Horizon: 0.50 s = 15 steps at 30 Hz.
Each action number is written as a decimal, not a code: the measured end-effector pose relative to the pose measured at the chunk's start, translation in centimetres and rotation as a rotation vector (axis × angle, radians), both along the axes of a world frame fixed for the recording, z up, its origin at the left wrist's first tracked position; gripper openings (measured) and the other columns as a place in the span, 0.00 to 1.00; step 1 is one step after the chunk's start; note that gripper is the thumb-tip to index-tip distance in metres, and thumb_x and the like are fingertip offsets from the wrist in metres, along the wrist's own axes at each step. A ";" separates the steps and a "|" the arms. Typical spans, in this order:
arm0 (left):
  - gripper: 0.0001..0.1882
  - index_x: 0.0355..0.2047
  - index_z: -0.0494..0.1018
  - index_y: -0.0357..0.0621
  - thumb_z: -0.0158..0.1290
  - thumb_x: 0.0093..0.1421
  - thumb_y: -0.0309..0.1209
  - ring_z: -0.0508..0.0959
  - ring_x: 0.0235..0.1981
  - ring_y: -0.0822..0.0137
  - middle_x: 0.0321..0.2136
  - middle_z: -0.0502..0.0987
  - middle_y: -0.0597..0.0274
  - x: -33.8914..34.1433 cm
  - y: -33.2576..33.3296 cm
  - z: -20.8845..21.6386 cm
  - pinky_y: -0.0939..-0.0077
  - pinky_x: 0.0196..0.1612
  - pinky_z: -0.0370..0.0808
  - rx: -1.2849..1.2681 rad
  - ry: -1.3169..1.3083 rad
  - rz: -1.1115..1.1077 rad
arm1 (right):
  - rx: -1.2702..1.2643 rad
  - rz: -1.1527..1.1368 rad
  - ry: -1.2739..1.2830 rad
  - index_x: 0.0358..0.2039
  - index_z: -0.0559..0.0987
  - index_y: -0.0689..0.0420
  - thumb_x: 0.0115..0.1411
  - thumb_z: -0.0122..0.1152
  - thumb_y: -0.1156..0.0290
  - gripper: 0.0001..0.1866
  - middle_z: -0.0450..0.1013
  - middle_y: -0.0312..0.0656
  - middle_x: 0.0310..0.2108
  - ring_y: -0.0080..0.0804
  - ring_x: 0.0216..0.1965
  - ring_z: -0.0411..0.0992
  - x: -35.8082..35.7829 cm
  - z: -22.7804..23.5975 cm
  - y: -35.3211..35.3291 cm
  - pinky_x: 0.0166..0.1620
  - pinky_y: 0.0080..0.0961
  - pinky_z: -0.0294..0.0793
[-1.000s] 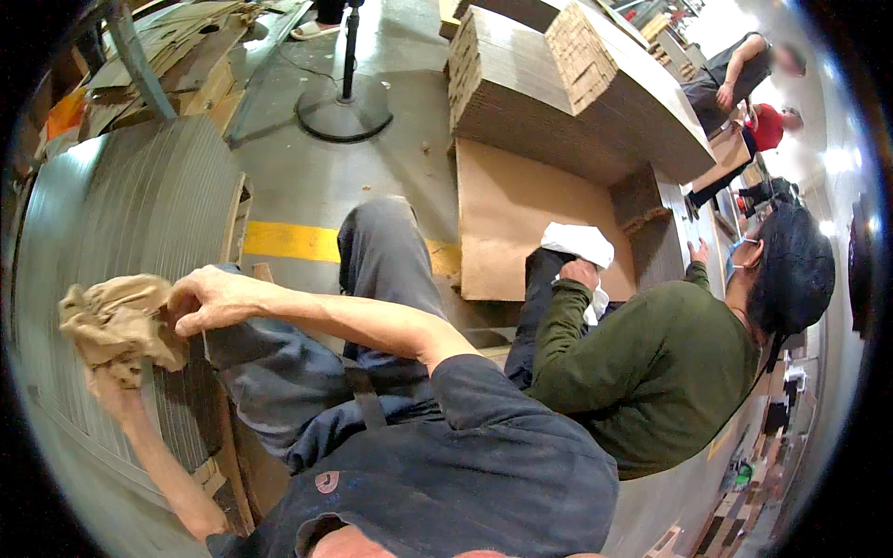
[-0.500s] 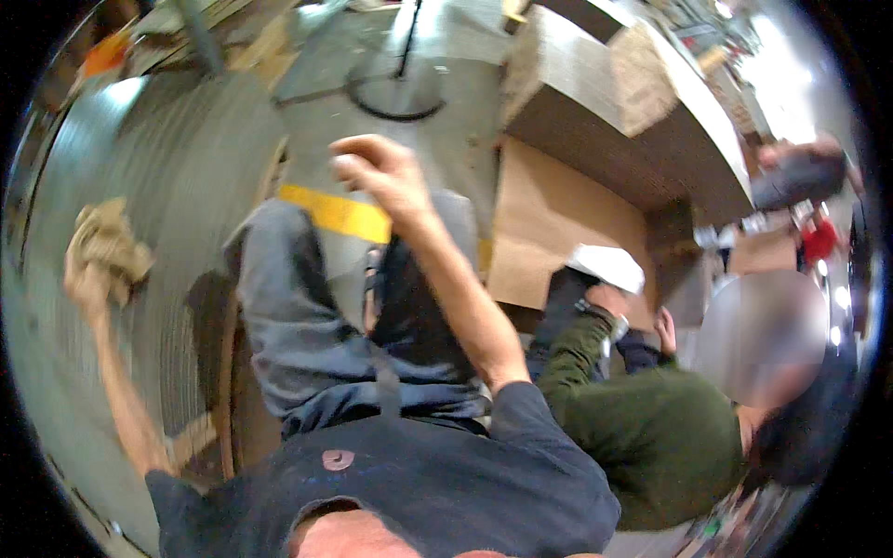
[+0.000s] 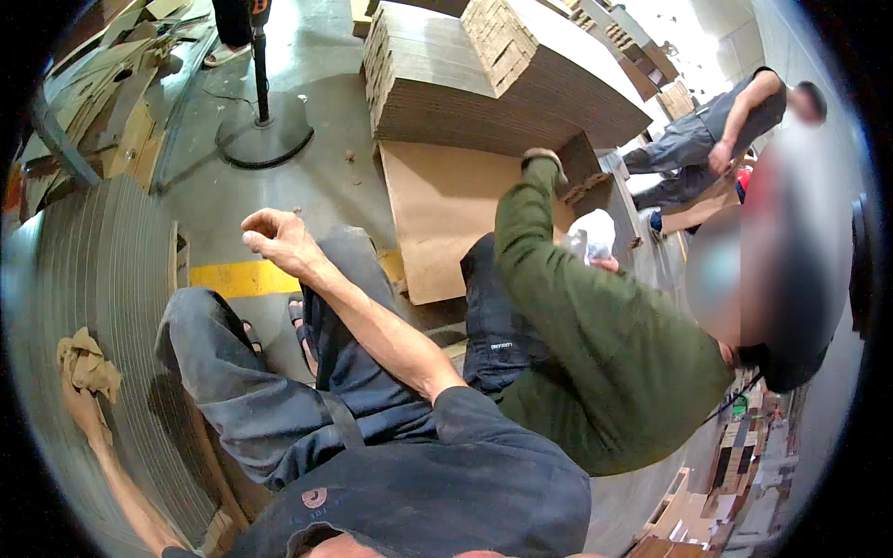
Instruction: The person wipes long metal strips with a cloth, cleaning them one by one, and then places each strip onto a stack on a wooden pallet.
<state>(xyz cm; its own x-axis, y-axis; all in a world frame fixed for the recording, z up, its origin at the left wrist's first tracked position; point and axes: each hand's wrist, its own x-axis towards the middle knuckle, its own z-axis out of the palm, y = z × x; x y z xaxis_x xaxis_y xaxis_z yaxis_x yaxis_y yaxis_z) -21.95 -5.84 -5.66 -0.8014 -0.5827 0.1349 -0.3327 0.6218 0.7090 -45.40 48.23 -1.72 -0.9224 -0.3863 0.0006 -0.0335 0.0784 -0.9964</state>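
Note:
My left hand (image 3: 82, 402) is closed around a crumpled tan rag (image 3: 93, 368), which bunches out past the fingers. Both are over the left side of a large stack of flat cardboard sheets (image 3: 130, 288) whose many edges show as fine lines. The hand partly hides the rag, and I cannot tell how firmly it presses on the stack. In the air in front of my bent knees is my right hand (image 3: 284, 244), holding nothing, with its fingers curled and the thumb apart from them.
A co-worker in a green sleeve (image 3: 558, 242) sits close on my right, reaching toward another cardboard stack (image 3: 446, 93) and holding a white bundle (image 3: 591, 234). A brown sheet (image 3: 437, 214) leans below that stack. Ahead stand a round-based pole (image 3: 263, 139) and a yellow floor line (image 3: 242, 279).
My view has swung right, so the scene sits further left. The co-worker's arm has stretched out to the far stack. The rag stays in my left hand; my right hand still hovers.

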 end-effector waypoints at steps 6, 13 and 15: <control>0.31 0.63 0.60 0.38 0.48 0.57 0.20 0.65 0.62 0.56 0.62 0.65 0.49 0.2 0.8 3.7 0.62 0.64 0.60 0.119 -0.105 -0.023 | 0.086 -0.003 0.013 0.45 0.78 0.63 0.58 0.61 0.66 0.17 0.78 0.44 0.39 0.30 0.41 0.76 0.9 0.4 0.4 0.47 0.28 0.75; 0.37 0.65 0.57 0.37 0.55 0.54 0.25 0.63 0.64 0.51 0.63 0.61 0.47 4.4 -1.6 4.8 0.58 0.66 0.59 -0.338 -0.218 0.008 | 0.115 0.010 0.023 0.42 0.78 0.64 0.57 0.61 0.67 0.16 0.79 0.45 0.37 0.30 0.39 0.76 1.1 0.4 -0.1 0.46 0.27 0.76; 0.33 0.64 0.59 0.40 0.53 0.59 0.27 0.66 0.61 0.52 0.62 0.63 0.48 3.5 0.1 5.2 0.59 0.63 0.63 -0.383 -0.160 0.063 | 0.062 0.013 0.030 0.42 0.78 0.64 0.57 0.61 0.67 0.16 0.78 0.44 0.36 0.29 0.38 0.76 1.2 0.3 0.0 0.45 0.26 0.75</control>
